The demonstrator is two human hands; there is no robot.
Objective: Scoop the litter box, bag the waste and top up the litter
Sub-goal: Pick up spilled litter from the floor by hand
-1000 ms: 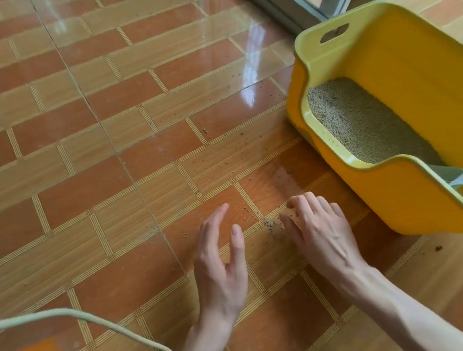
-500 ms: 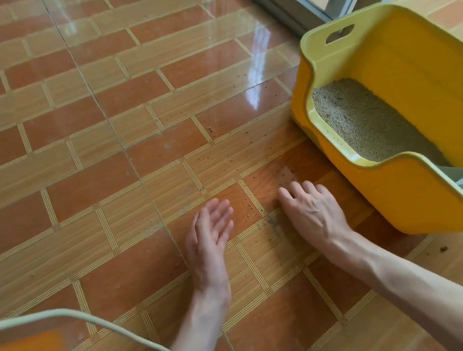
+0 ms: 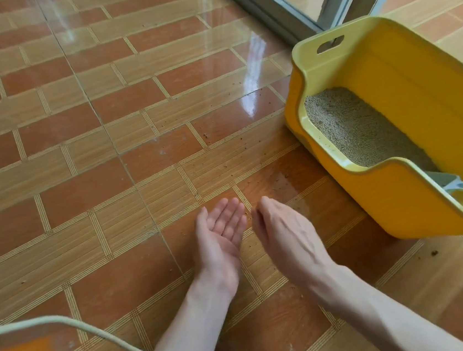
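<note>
two hands (image 3: 255, 230); one litter box (image 3: 394, 200); one scoop (image 3: 462, 188); one cable (image 3: 77, 325).

Two bare forearms — no sleeves, rings or watch — veined right hand (image 3: 286, 232).

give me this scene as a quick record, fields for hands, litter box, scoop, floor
left hand: left hand palm up, fingers straight and cupped a little, low over the floor, holding nothing visible
right hand: right hand back up, fingers curled down toward the floor beside the left palm
litter box: yellow litter box to the right, part filled with grey-tan litter
scoop: pale scoop resting in the box at its near right end
floor: tiled floor with scattered litter grains between hands and box
bag: none in view
</note>
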